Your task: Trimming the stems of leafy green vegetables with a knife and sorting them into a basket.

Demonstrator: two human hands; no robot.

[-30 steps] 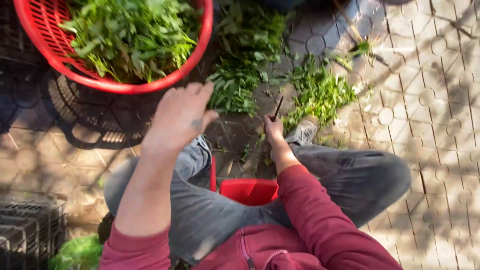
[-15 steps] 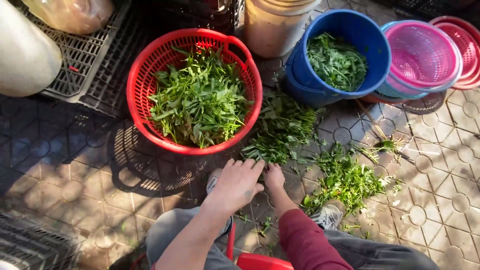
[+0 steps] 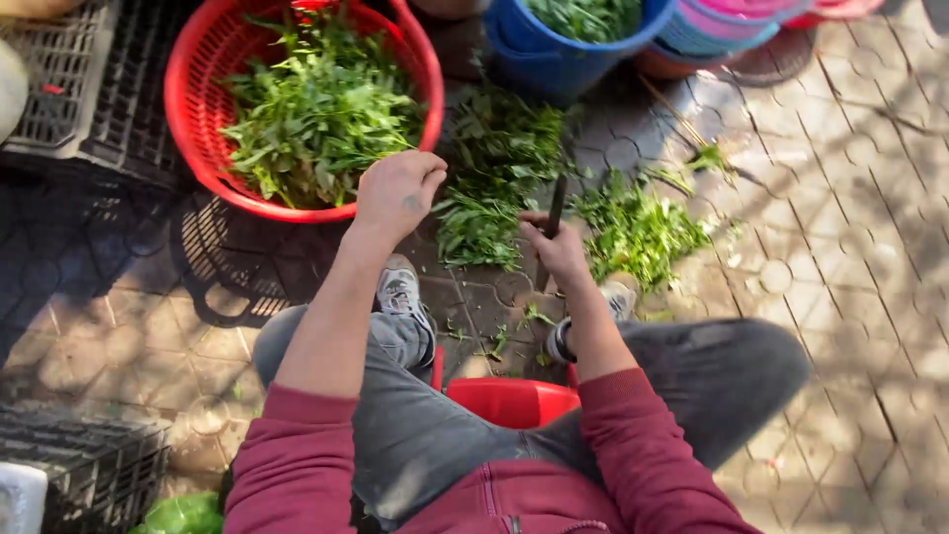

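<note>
Head view is showing the round red plastic basket (image 3: pixel 203 148) of greens at ten o'clock; the left hand (image 3: pixel 397 193) is hovering loosely curled, empty. The right hand (image 3: pixel 556 249) is gripping a dark knife (image 3: pixel 556 206); it could nick fingers while cutting the loose green stems (image 3: pixel 494 188).

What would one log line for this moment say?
left hand: empty, by red basket | right hand: holding knife | greens: on ground
</note>
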